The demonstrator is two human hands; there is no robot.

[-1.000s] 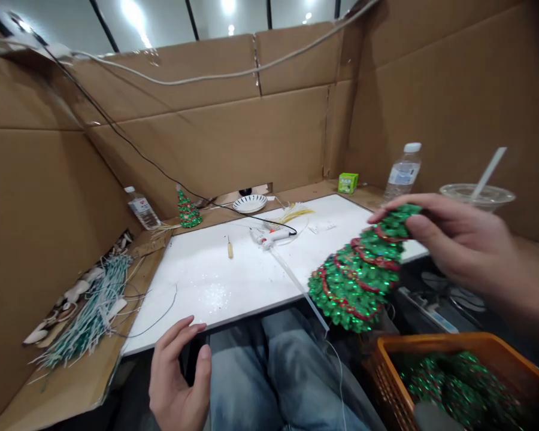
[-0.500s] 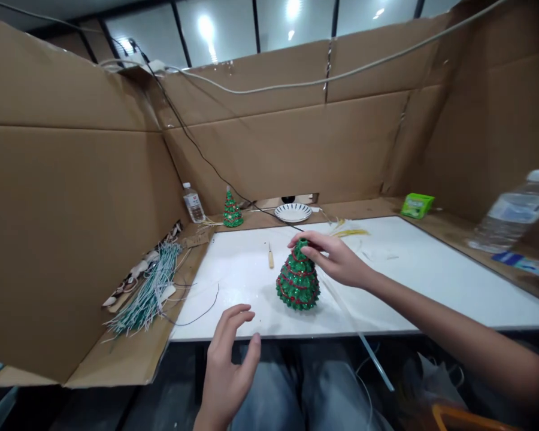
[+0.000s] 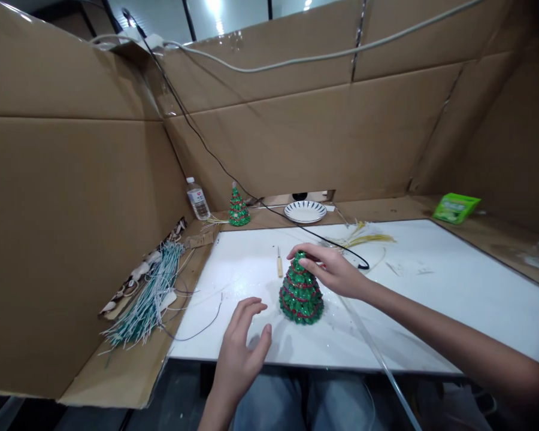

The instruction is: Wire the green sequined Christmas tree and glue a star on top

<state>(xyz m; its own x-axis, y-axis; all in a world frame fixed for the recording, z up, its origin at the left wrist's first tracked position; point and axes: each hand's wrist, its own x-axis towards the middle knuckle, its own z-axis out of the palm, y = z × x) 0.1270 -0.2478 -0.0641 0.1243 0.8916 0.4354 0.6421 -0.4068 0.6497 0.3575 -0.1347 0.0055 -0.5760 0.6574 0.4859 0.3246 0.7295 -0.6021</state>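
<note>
A small green sequin Christmas tree with red bands stands upright on the white board. My right hand pinches its tip from the right. My left hand hovers open at the board's near edge, just left of the tree, fingers spread and holding nothing. A wooden-handled awl lies on the board behind the tree.
A second small tree, a water bottle and a striped plate stand at the back. A bundle of green-white wires lies left. A black cable, yellow strands, a clear glue stick and a green packet are around. Cardboard walls enclose the desk.
My right hand carried the tree from above the orange basket at the right to the board and set it down. My left hand came up to the board's edge.
</note>
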